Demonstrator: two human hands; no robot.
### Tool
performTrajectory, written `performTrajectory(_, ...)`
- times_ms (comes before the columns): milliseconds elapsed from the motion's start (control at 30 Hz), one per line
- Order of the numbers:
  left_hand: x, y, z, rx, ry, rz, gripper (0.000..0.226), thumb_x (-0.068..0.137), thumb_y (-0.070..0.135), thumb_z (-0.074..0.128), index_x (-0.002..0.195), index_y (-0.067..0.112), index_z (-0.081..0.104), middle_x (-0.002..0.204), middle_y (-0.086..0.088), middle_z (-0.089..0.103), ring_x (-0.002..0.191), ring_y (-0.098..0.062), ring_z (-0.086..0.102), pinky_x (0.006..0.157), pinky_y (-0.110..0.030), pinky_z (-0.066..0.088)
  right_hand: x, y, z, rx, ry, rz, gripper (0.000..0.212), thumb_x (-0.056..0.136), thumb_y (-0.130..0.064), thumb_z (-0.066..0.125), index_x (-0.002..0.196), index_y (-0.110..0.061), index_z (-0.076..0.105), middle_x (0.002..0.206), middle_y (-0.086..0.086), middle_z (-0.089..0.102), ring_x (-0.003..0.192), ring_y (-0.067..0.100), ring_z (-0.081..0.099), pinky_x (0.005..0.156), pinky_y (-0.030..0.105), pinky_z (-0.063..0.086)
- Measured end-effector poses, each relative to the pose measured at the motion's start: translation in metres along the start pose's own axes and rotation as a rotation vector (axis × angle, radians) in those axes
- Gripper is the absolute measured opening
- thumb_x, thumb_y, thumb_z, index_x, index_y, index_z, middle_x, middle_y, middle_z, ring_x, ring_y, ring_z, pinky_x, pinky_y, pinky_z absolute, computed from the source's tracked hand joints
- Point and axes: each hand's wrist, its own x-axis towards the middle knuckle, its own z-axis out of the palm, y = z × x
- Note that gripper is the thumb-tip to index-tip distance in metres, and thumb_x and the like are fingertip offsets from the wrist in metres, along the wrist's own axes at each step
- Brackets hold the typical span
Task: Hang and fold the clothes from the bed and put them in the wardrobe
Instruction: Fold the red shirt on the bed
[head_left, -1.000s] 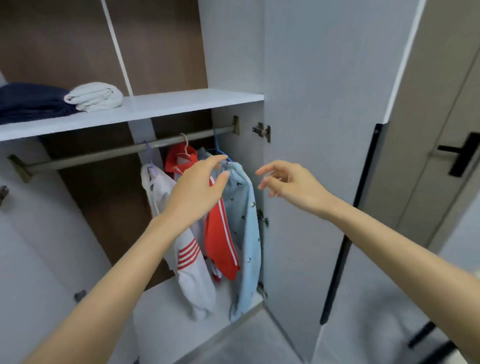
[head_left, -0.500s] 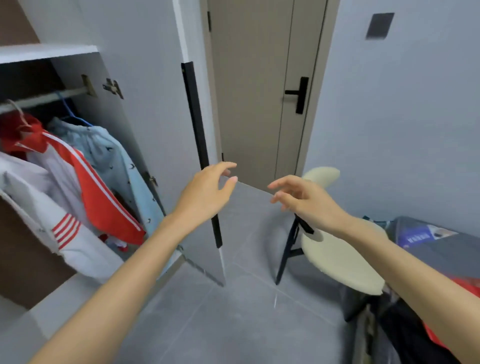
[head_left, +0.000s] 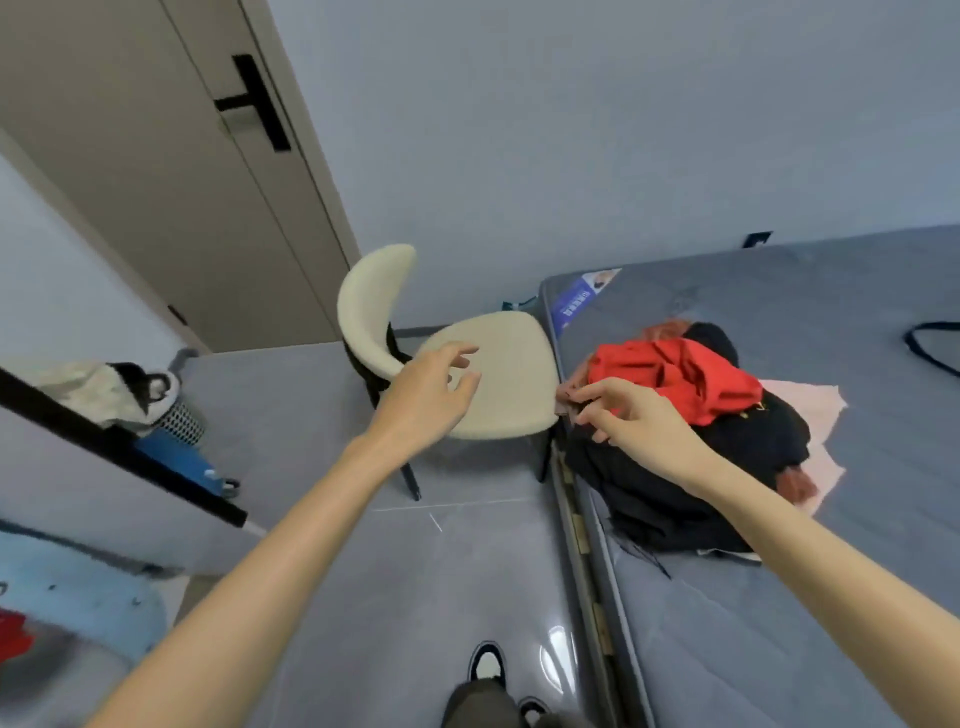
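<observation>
Two empty hands, fingers loose and spread: left hand (head_left: 431, 395) over chair (head_left: 509, 364), right hand (head_left: 639, 421) close over clothes pile (head_left: 753, 441). Fetching next garment from bed (head_left: 779, 623), pile at its left edge. Next: gripping red top (head_left: 675, 379), lifting clear of black layer (head_left: 649, 504).

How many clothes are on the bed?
3 plainly: a red garment on top, a black garment beneath it, a pink garment under the right side. Rust-coloured bits show too; more may be hidden.
</observation>
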Motion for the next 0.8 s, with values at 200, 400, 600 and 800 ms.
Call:
performTrajectory(200,0.056,0.004,0.061,0.000,-0.199,0.119,0.036,0.096,0.028,0.052,0.132,0.024,0.053,0.121,0.002,0.062,0.103,-0.019,0.059,0.092,-0.034,0.046,-0.008,0.075,-0.016,-0.076,0.150,0.275,0.017,0.093,-0.015,0.057,0.103,-0.026,0.066,0.099,-0.008,0.068,0.082,0.010,0.061,0.085,0.027,0.047)
performTrajectory(400,0.097,-0.008,0.105,-0.006,-0.384,0.185,0.036,0.096,0.026,0.051,0.132,0.024,0.053,0.121,0.001,0.062,0.105,-0.018,0.058,0.088,-0.028,0.043,0.000,0.126,-0.012,-0.042,0.288,0.519,0.027,0.092,-0.012,0.054,0.115,-0.021,0.062,0.120,0.003,0.062,0.098,0.017,0.056,0.093,0.041,0.049)
performTrajectory(600,0.137,-0.005,0.149,-0.040,-0.515,0.199,0.040,0.096,0.022,0.052,0.136,0.018,0.049,0.125,-0.002,0.060,0.106,-0.019,0.058,0.095,-0.032,0.044,0.038,0.160,-0.014,0.000,0.396,0.606,0.035,0.091,-0.011,0.055,0.124,-0.021,0.056,0.132,0.013,0.048,0.099,0.022,0.053,0.094,0.041,0.046)
performTrajectory(800,0.191,-0.004,0.205,-0.058,-0.587,0.159,0.044,0.096,0.021,0.052,0.139,0.020,0.046,0.126,-0.001,0.059,0.104,-0.014,0.056,0.093,-0.026,0.041,0.106,0.210,-0.025,-0.014,0.413,0.607,0.040,0.090,-0.010,0.055,0.129,-0.021,0.054,0.134,0.012,0.047,0.102,0.025,0.057,0.087,0.029,0.038)
